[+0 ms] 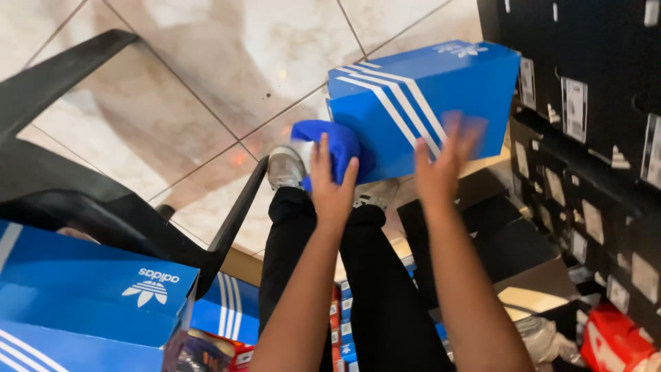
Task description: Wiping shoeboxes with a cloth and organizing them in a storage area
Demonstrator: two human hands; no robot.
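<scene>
left hand (330, 184) grip closed on a blue cloth (337, 148) pressed to the end of the blue striped shoebox (420, 96), right hand (444, 169) open-fingered flat against its side, blurred, box raised over the tiled floor (227, 62) beside black shelving (585, 103), wiping looks underway, box not yet put down.

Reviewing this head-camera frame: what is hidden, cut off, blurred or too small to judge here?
- Right hand: fingertips motion-blurred against the blue striped box; contact unclear.
- Left hand: sits in front of the blue cloth; grip hidden by the hand's back.
- Box's far side and lid seam: turned away from the camera.
- Black shelf boxes: labels too small, cut by the right edge.
- Blue boxes bottom left: cut by the frame edge.
</scene>
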